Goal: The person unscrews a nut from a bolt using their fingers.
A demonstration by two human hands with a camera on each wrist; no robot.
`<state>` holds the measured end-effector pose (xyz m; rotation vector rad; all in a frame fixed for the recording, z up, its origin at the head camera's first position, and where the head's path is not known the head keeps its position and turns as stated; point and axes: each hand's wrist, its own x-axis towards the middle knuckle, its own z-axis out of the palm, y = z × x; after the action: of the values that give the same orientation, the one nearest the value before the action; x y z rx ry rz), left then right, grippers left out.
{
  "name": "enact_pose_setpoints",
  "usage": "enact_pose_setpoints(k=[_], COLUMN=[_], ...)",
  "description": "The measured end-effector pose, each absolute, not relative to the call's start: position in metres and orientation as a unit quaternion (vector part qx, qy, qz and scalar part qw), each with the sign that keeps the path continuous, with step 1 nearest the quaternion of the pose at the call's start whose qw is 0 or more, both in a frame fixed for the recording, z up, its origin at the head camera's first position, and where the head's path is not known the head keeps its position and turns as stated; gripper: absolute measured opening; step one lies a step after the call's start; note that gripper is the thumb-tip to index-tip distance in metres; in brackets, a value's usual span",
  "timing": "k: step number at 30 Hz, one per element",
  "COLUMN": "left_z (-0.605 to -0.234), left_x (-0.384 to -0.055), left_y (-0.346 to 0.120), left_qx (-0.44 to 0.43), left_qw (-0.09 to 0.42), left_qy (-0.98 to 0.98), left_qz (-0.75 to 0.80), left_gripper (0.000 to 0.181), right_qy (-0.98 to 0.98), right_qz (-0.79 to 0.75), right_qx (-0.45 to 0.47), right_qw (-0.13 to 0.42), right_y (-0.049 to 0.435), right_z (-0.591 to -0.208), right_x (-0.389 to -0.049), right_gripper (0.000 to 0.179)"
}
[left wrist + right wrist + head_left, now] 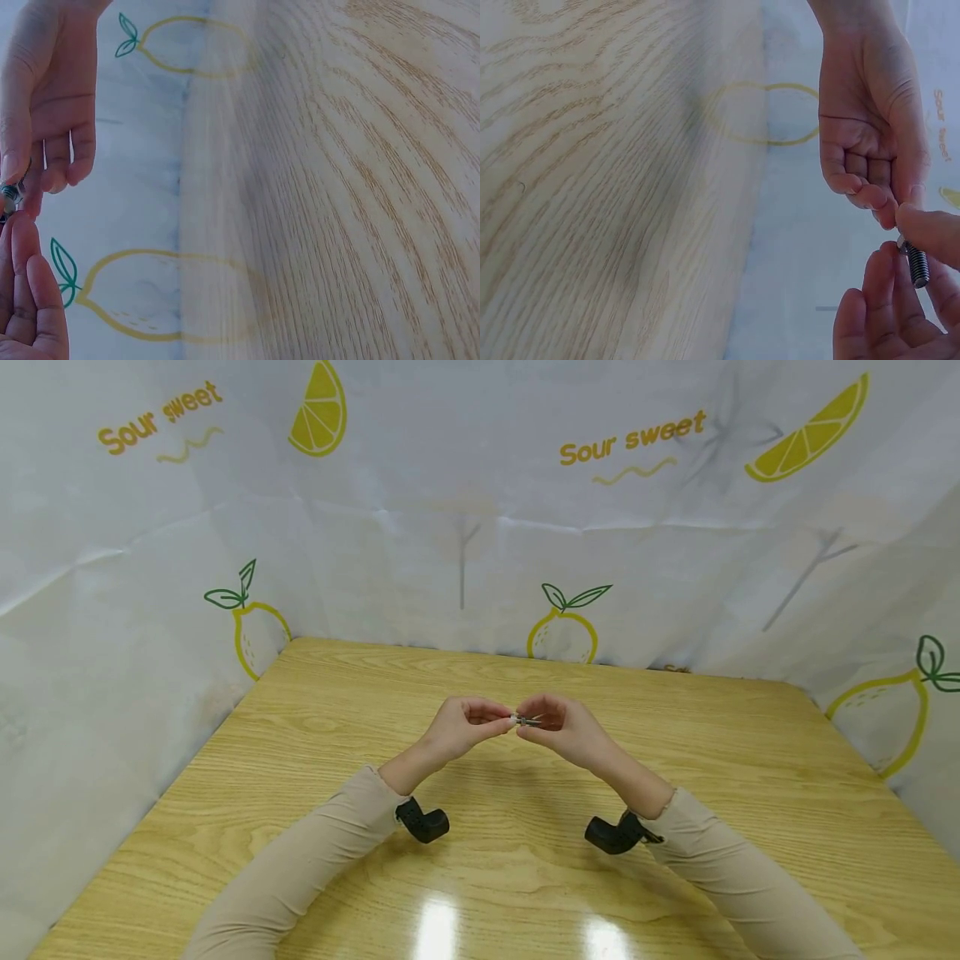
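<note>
Above the middle of the table, both hands meet at a small metal bolt (529, 721) with a threaded shank. The left hand (467, 727) pinches one end between thumb and fingertips. From the other side, the right hand (562, 727) has its thumb and fingertips around what looks like a nut (902, 244). In the right wrist view, the bare thread (919, 268) sticks out toward the right palm. Fingertips cover much of the bolt (10, 193) in the left wrist view, so its head cannot be made out.
A wood-grain table (517, 893) lies under the hands. Behind it and at both sides hangs a white cloth (420, 560) printed with lemons. Black wrist mounts (426, 823) hang below both forearms.
</note>
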<state>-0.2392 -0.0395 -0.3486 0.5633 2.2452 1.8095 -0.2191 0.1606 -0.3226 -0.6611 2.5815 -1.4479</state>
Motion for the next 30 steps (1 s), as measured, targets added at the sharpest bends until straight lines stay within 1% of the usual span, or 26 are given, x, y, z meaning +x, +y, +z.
enact_pose_setpoints(k=[3, 7, 10, 14, 19, 22, 26, 30], left_z=[-0.3490, -0.3488, -0.3486, -0.3485, -0.3485, -0.3493, -0.3498, -0.3494], left_x=[-0.2396, -0.2398, -0.2395, -0.2389, -0.2388, -0.2396, -0.2404, -0.2400], left_y=[-0.0394, -0.0392, -0.0394, -0.0395, -0.0394, -0.0395, -0.0394, -0.0393], left_qx=[0.191, 0.189, 0.188, 0.192, 0.189, 0.188, 0.192, 0.190], left_qw=[0.103, 0.106, 0.105, 0.103, 0.103, 0.104, 0.102, 0.103], left_qy=[0.759, 0.761, 0.763, 0.758, 0.759, 0.759, 0.762, 0.761], left_qz=[0.614, 0.611, 0.609, 0.614, 0.615, 0.614, 0.611, 0.612], left_gripper=[0.026, 0.026, 0.026, 0.026, 0.026, 0.025, 0.026, 0.026], right_qy=[0.852, 0.855, 0.859, 0.861, 0.859, 0.857, 0.854, 0.858], right_qz=[-0.473, -0.467, -0.462, -0.460, -0.462, -0.464, -0.470, -0.465], right_qx=[-0.216, -0.212, -0.207, -0.210, -0.215, -0.213, -0.209, -0.206], right_qw=[0.064, 0.078, 0.075, 0.057, 0.052, 0.065, 0.080, 0.070], right_y=[0.1609, 0.1615, 0.1619, 0.1622, 0.1624, 0.1625, 0.1624, 0.1620], right_z=[-0.3230, -0.3232, -0.3232, -0.3247, -0.3257, -0.3252, -0.3240, -0.3238], right_x=[-0.2197, -0.2202, -0.2200, -0.2207, -0.2219, -0.2220, -0.2210, -0.2201], right_gripper=[0.035, 0.036, 0.033, 0.026, 0.037, 0.040, 0.036, 0.030])
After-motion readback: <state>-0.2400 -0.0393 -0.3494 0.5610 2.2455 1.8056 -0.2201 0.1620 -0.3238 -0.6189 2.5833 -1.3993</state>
